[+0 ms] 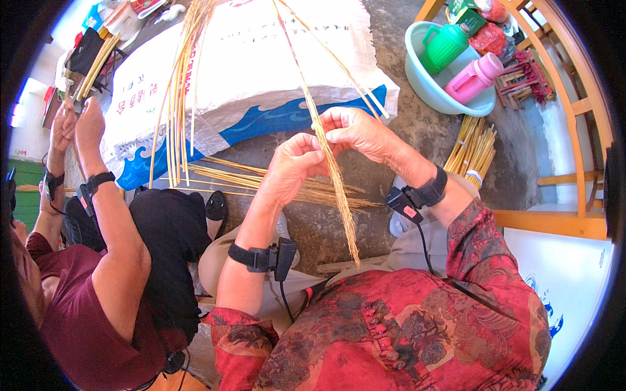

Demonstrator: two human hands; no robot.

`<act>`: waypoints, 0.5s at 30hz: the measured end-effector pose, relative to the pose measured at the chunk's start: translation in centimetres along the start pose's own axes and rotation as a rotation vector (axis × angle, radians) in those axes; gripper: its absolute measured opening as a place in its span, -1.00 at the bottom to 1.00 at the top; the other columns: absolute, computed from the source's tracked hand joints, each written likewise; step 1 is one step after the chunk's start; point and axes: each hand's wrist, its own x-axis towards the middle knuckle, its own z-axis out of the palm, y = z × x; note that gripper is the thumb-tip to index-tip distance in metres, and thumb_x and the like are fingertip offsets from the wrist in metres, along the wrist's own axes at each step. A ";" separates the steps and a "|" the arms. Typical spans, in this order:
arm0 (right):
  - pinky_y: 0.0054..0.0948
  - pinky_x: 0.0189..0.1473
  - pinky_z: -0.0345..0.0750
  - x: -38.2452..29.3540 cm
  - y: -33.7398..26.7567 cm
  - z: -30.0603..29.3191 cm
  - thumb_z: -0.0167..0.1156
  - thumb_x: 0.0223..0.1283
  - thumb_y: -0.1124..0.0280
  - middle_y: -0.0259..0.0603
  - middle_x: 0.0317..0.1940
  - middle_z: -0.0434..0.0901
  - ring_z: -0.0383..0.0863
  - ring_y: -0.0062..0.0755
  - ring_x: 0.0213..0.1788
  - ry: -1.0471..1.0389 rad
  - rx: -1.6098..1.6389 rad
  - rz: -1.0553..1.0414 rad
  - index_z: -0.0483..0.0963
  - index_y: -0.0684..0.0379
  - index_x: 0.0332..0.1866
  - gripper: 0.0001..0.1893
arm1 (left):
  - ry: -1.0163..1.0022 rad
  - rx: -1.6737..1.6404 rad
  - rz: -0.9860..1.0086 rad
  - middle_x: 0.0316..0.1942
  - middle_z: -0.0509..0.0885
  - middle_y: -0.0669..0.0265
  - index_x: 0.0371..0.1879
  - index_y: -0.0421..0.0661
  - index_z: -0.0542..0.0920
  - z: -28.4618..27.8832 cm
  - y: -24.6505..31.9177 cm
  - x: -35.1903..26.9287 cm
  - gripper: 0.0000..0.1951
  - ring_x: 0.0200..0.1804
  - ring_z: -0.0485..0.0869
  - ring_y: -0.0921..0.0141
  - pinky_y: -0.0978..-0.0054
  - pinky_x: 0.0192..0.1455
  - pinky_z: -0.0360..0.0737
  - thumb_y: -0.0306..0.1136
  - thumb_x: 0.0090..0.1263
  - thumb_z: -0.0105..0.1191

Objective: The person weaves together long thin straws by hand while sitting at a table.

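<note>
My left hand (297,163) and my right hand (356,133) pinch a long straw-coloured stalk with a feathery seed head (337,185) between them. The stalk's thin stem runs away from me over a white woven plastic sack (264,58) with a blue wave border. The seed head points back towards my lap. Beyond my right hand, a few bare stalks (342,66) lie on the sack. A bundle of stalks (178,107) hangs over the sack's near edge at the left. More stalks with seed heads (313,190) lie on the floor behind my left hand.
On the left, a co-worker's hands (78,122) are raised with a thin stalk. At the right stand a pale blue basin (415,73) with a green flask (446,48) and a pink flask (472,78), tied stalk bundles (472,151) and a wooden chair frame (552,225).
</note>
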 end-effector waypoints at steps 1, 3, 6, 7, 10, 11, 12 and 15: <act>-0.53 -0.31 0.52 -0.1 -0.1 0.0 0.06 0.00 0.52 -0.24 -0.35 0.50 0.52 -0.52 -0.35 0.001 -0.001 0.001 0.40 0.31 -0.18 -0.76 | 0.017 0.014 -0.013 -0.37 0.55 0.28 -0.41 -0.16 0.44 0.2 0.1 -0.1 -0.94 -0.34 0.59 0.42 0.45 -0.27 0.58 -0.51 0.19 0.01; -0.55 -0.31 0.51 -0.2 -0.5 0.2 0.06 0.00 0.51 -0.25 -0.34 0.51 0.52 -0.53 -0.35 -0.005 -0.017 0.025 0.40 0.30 -0.17 -0.76 | 0.032 0.026 -0.026 -0.37 0.55 0.28 -0.41 -0.16 0.43 0.3 0.2 -0.1 -0.94 -0.34 0.59 0.42 0.44 -0.27 0.58 -0.51 0.19 0.01; -0.57 -0.31 0.49 -0.1 -0.5 0.1 0.07 -0.01 0.50 -0.28 -0.34 0.51 0.51 -0.56 -0.34 -0.027 -0.027 0.013 0.41 0.28 -0.18 -0.76 | 0.022 0.024 -0.051 -0.36 0.55 0.31 -0.36 -0.15 0.43 0.4 0.1 -0.1 -0.90 -0.32 0.57 0.46 0.50 -0.24 0.56 -0.53 0.15 0.01; -0.57 -0.31 0.49 -0.1 -0.5 0.2 0.07 -0.01 0.50 -0.28 -0.34 0.51 0.51 -0.56 -0.34 -0.027 -0.029 0.014 0.41 0.28 -0.18 -0.76 | 0.040 0.030 -0.036 -0.35 0.55 0.31 -0.37 -0.15 0.43 0.6 0.1 -0.2 -0.90 -0.31 0.57 0.46 0.49 -0.24 0.56 -0.53 0.15 0.01; -0.59 -0.30 0.47 0.0 -0.8 0.5 0.07 -0.02 0.51 -0.32 -0.35 0.51 0.50 -0.58 -0.34 -0.038 -0.037 0.016 0.42 0.26 -0.18 -0.77 | 0.053 0.031 -0.021 -0.34 0.55 0.31 -0.37 -0.14 0.43 0.3 0.1 -0.4 -0.90 -0.28 0.56 0.46 0.48 -0.22 0.56 -0.52 0.15 0.01; -0.60 -0.30 0.47 0.0 -0.9 0.6 0.07 -0.01 0.51 -0.33 -0.36 0.51 0.50 -0.59 -0.34 -0.036 -0.045 0.013 0.42 0.25 -0.18 -0.77 | 0.044 0.027 -0.023 -0.34 0.55 0.31 -0.37 -0.14 0.43 0.2 0.2 -0.5 -0.90 -0.26 0.56 0.46 0.48 -0.21 0.56 -0.52 0.15 0.01; -0.61 -0.30 0.46 0.0 -0.9 0.5 0.07 -0.01 0.50 -0.34 -0.36 0.51 0.50 -0.60 -0.34 -0.029 -0.055 0.009 0.43 0.24 -0.18 -0.77 | 0.043 0.025 -0.022 -0.34 0.55 0.31 -0.37 -0.14 0.43 0.2 0.3 -0.5 -0.90 -0.26 0.56 0.46 0.48 -0.21 0.56 -0.52 0.15 0.01; -0.63 -0.29 0.45 0.1 -0.9 0.4 0.07 0.01 0.50 -0.35 -0.37 0.51 0.49 -0.62 -0.35 -0.034 -0.047 0.025 0.43 0.24 -0.17 -0.77 | 0.049 0.008 -0.029 -0.33 0.55 0.31 -0.36 -0.14 0.43 0.4 0.5 -0.6 -0.90 -0.25 0.56 0.45 0.45 -0.17 0.56 -0.51 0.16 0.02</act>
